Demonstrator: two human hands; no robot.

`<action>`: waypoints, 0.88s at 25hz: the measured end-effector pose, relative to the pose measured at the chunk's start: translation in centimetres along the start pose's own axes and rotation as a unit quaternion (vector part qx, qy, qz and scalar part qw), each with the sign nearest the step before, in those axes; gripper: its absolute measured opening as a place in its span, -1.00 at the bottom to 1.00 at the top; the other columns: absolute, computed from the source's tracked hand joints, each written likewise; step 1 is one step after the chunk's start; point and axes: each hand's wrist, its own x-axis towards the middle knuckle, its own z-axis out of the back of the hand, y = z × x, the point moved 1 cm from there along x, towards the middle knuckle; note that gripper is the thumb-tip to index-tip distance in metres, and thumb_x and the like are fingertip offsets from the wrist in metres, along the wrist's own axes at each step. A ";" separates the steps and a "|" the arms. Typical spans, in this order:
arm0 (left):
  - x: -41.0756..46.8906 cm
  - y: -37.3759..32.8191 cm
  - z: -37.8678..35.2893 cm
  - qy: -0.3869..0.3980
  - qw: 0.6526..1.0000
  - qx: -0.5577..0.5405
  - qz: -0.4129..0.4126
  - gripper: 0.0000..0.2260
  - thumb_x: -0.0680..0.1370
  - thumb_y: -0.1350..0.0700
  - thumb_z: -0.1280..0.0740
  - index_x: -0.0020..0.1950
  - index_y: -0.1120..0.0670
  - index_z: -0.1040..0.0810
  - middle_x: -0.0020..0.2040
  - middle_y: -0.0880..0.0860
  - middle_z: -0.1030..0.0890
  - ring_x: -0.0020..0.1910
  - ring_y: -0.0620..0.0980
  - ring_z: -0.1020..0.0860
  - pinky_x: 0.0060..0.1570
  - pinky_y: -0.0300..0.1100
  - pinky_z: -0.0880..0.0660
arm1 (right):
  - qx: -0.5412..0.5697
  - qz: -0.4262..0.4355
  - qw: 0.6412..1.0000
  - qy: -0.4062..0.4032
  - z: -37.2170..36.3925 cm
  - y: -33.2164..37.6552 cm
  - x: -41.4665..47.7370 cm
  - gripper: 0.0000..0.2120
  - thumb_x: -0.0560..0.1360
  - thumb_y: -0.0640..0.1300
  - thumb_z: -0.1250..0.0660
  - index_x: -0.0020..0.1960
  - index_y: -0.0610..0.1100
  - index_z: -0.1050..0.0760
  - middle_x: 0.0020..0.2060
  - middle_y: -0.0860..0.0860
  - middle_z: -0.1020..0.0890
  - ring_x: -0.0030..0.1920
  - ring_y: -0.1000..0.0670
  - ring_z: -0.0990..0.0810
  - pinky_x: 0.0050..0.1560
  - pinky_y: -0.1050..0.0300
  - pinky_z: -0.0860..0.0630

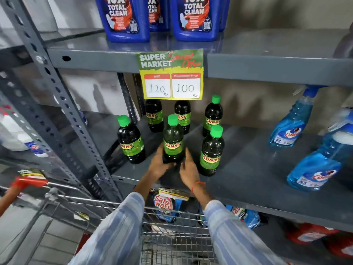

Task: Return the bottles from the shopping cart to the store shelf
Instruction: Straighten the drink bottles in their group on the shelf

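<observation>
I face the grey shelf [257, 169], the cart [172, 236] at six o'clock. My left hand [159, 165] and right hand [188, 169] cup the bottle [173, 142] at its base, fingers [186, 155] curled round it, steadying it upright among five others.

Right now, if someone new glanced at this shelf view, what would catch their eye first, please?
Probably the yellow-and-green price sign hanging from the upper shelf edge, reading 120 and 100. Just below it, both hands, left hand and right hand, cup the base of a green-capped Sunny bottle standing among five others on the middle shelf. Blue spray bottles stand at the right.
</observation>
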 end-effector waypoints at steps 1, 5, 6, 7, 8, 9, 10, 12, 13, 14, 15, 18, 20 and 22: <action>0.0 -0.1 0.2 0.015 1.000 0.012 0.011 -0.15 0.21 0.14 -0.51 0.42 0.25 -0.21 0.37 0.19 -0.41 0.36 0.05 -0.35 0.17 -0.33 -0.28 | -0.002 -0.016 1.000 0.009 0.0 0.0 0.7 -0.45 0.49 -0.38 -0.10 0.45 -0.23 -0.05 0.42 -0.23 -0.30 0.40 -0.20 -0.32 0.40 0.07 -0.23; -0.5 2.2 0.5 0.016 1.000 0.016 0.021 -0.17 0.14 -0.14 -0.45 0.34 0.13 -0.34 0.26 0.16 -0.55 0.25 0.08 -0.50 0.27 -0.04 -0.43 | 0.020 -0.021 1.000 -0.002 -0.3 -0.2 0.6 -0.51 0.47 -0.37 -0.17 0.38 -0.22 -0.19 0.31 -0.23 -0.45 0.31 -0.18 -0.43 0.35 0.00 -0.32; -0.9 2.5 0.5 0.015 1.000 0.021 0.016 -0.23 0.18 -0.11 -0.48 0.32 0.12 -0.36 0.23 0.13 -0.57 0.22 0.05 -0.52 0.23 -0.10 -0.46 | 0.026 -0.025 0.999 -0.002 -0.5 -0.6 0.3 -0.51 0.47 -0.37 -0.19 0.37 -0.21 -0.21 0.29 -0.21 -0.47 0.30 -0.16 -0.45 0.35 0.00 -0.35; -1.3 2.6 0.7 0.017 1.000 0.019 0.013 -0.29 0.24 -0.04 -0.52 0.31 0.12 -0.37 0.21 0.10 -0.58 0.18 0.01 -0.54 0.17 -0.22 -0.45 | 0.028 -0.027 0.999 0.002 -0.4 -0.8 0.0 -0.52 0.47 -0.37 -0.20 0.36 -0.20 -0.22 0.27 -0.17 -0.48 0.28 -0.11 -0.45 0.33 0.06 -0.36; -1.3 2.9 0.6 0.018 1.000 0.007 0.008 -0.35 0.29 0.06 -0.53 0.31 0.14 -0.38 0.18 0.08 -0.58 0.15 -0.04 -0.53 0.10 -0.35 -0.43 | 0.031 -0.030 0.999 0.007 -0.3 -0.9 -0.4 -0.53 0.47 -0.37 -0.20 0.36 -0.21 -0.22 0.24 -0.12 -0.48 0.25 -0.04 -0.45 0.28 0.16 -0.36; -1.5 2.8 0.6 0.022 1.000 0.000 0.009 -0.40 0.33 0.14 -0.52 0.31 0.15 -0.38 0.17 0.07 -0.58 0.14 -0.06 -0.52 0.06 -0.44 -0.41 | 0.031 -0.033 0.999 0.014 -0.2 -0.8 -0.6 -0.53 0.48 -0.38 -0.20 0.35 -0.23 -0.22 0.19 -0.07 -0.47 0.22 0.03 -0.42 0.20 0.29 -0.33; -1.5 3.0 0.6 0.026 1.000 -0.008 0.007 -0.42 0.35 0.18 -0.51 0.31 0.16 -0.38 0.17 0.08 -0.57 0.15 -0.05 -0.52 0.06 -0.46 -0.41 | 0.037 -0.035 0.998 0.020 0.0 -0.6 -0.8 -0.53 0.48 -0.40 -0.20 0.35 -0.25 -0.21 0.16 -0.04 -0.44 0.19 0.07 -0.39 0.13 0.38 -0.30; -1.5 3.0 1.0 0.037 0.999 -0.016 0.006 -0.42 0.36 0.21 -0.49 0.32 0.18 -0.36 0.22 0.14 -0.57 0.20 0.01 -0.53 0.20 -0.28 -0.43 | 0.053 -0.036 0.997 0.033 0.2 -0.2 -0.8 -0.53 0.48 -0.40 -0.21 0.35 -0.28 -0.19 0.12 0.00 -0.39 0.17 0.09 -0.36 0.09 0.41 -0.28; -1.5 2.8 1.2 0.043 0.999 -0.016 0.009 -0.41 0.36 0.21 -0.49 0.33 0.18 -0.35 0.25 0.16 -0.56 0.23 0.04 -0.52 0.26 -0.16 -0.43 | 0.055 -0.035 0.997 0.038 0.3 -0.1 -0.9 -0.53 0.48 -0.39 -0.23 0.35 -0.27 -0.20 0.11 0.01 -0.39 0.16 0.09 -0.36 0.11 0.37 -0.29; -1.4 2.9 1.4 0.050 0.999 -0.017 0.010 -0.39 0.36 0.21 -0.49 0.35 0.19 -0.33 0.27 0.17 -0.54 0.26 0.06 -0.51 0.30 -0.09 -0.42 | 0.059 -0.034 0.997 0.037 0.3 0.1 -1.0 -0.54 0.47 -0.38 -0.24 0.33 -0.27 -0.21 0.11 0.01 -0.39 0.16 0.09 -0.36 0.14 0.31 -0.31; -1.5 2.8 1.6 0.056 0.998 -0.014 0.015 -0.38 0.37 0.22 -0.48 0.37 0.19 -0.31 0.29 0.17 -0.53 0.27 0.06 -0.49 0.32 -0.07 -0.40 | 0.066 -0.034 0.996 0.038 0.2 0.1 -1.0 -0.54 0.47 -0.38 -0.25 0.32 -0.26 -0.22 0.11 0.01 -0.40 0.16 0.09 -0.37 0.16 0.26 -0.32; -1.6 2.5 1.7 0.064 0.998 -0.020 0.014 -0.34 0.36 0.24 -0.48 0.39 0.21 -0.28 0.30 0.19 -0.50 0.28 0.07 -0.48 0.29 -0.12 -0.38 | 0.078 -0.038 0.996 0.037 0.4 0.4 -1.2 -0.56 0.46 -0.38 -0.27 0.30 -0.25 -0.24 0.12 -0.02 -0.42 0.15 0.08 -0.37 0.19 0.22 -0.32; -1.3 2.8 1.8 0.072 0.997 -0.027 0.020 -0.31 0.32 0.18 -0.51 0.38 0.22 -0.29 0.30 0.21 -0.50 0.29 0.11 -0.48 0.30 -0.09 -0.39 | 0.079 -0.040 0.995 0.041 0.6 0.6 -1.4 -0.56 0.45 -0.38 -0.27 0.29 -0.25 -0.24 0.16 -0.07 -0.45 0.15 0.08 -0.38 0.19 0.22 -0.33; -1.3 2.9 2.0 0.075 0.997 -0.008 0.031 -0.21 0.22 0.00 -0.54 0.36 0.18 -0.31 0.29 0.19 -0.52 0.28 0.09 -0.49 0.33 -0.01 -0.40 | 0.061 -0.040 0.996 0.046 0.6 1.0 -1.6 -0.56 0.44 -0.38 -0.29 0.28 -0.26 -0.25 0.21 -0.16 -0.47 0.16 0.04 -0.41 0.19 0.21 -0.34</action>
